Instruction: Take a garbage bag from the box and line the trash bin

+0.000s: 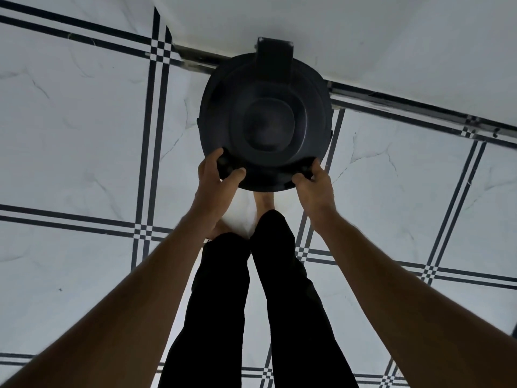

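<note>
A round dark trash bin (265, 88) stands on the tiled floor against a white wall, seen from straight above. Its dark lid, with a raised square centre, covers the top. A dark hinge block (274, 56) sticks out at the bin's far side. My left hand (216, 177) grips the near left rim of the lid, thumb on top. My right hand (314, 182) grips the near right rim in the same way. No garbage bag or box is in view.
White marble-look floor tiles (84, 121) with dark double-line borders spread on all sides. The white wall (391, 37) runs diagonally behind the bin. My legs in black trousers (251, 303) and bare feet stand just in front of the bin.
</note>
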`<state>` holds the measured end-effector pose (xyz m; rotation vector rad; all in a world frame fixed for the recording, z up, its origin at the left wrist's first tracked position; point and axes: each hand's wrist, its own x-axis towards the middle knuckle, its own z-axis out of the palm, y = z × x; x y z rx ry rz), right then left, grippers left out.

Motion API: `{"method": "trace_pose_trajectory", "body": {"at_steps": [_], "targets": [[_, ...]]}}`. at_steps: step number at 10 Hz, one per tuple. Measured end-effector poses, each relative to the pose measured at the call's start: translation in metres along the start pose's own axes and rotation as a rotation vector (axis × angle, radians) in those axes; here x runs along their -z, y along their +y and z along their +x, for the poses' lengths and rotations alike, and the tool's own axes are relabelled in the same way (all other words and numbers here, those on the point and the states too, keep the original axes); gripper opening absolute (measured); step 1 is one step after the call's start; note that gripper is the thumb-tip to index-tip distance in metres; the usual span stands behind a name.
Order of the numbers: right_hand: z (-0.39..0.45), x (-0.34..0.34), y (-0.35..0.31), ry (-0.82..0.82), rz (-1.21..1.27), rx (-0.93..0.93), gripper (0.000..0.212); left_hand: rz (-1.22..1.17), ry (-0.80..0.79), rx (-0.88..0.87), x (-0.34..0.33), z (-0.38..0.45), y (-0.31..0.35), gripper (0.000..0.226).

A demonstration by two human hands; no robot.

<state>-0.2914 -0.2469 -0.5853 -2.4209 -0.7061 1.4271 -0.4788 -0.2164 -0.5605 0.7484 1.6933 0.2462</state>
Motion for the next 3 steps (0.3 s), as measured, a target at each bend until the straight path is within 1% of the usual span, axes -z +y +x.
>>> {"method": "trace_pose_trajectory", "body": {"at_steps": [1,2,3], "targets": [[-0.002,-0.003,-0.002,-0.122,-0.131,0.005,0.077,0.031,-0.032,0.003,0.002,-0.004,-0.004,0.064],[-0.011,0.006,-0.002,-0.068,-0.147,-0.017,0.056,0.082,-0.104,0.06,0.008,-0.012,0.003,0.064],[-0.035,0.018,-0.024,0.063,-0.114,0.066,0.028,0.063,-0.115,-0.017,0.014,-0.041,0.025,0.061]]}}
